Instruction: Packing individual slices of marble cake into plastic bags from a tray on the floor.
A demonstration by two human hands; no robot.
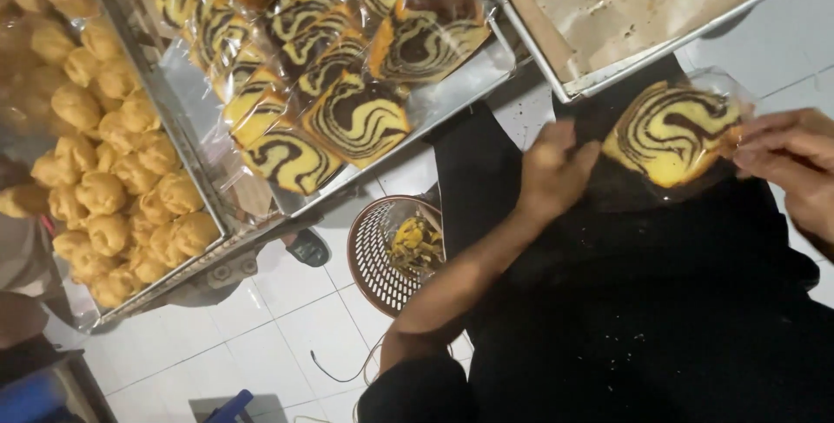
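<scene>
Between both hands (556,171), clear-bagged marble cake slice (673,132)

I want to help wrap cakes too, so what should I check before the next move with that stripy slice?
1. Both hands on the slice: left hand and right hand touch the marble cake slice from either side. Ok.
2. Slice in its clear plastic bag: plastic shows around it. Ok.
3. Bag sealed: cannot tell.
4. Slice whole: no breaks visible. Ok.
5. Room on the tray of wrapped slices: bare metal shows at its near edge. Ok.
6. Lap clean: crumbs lie on the black cloth. Not ok.
</scene>
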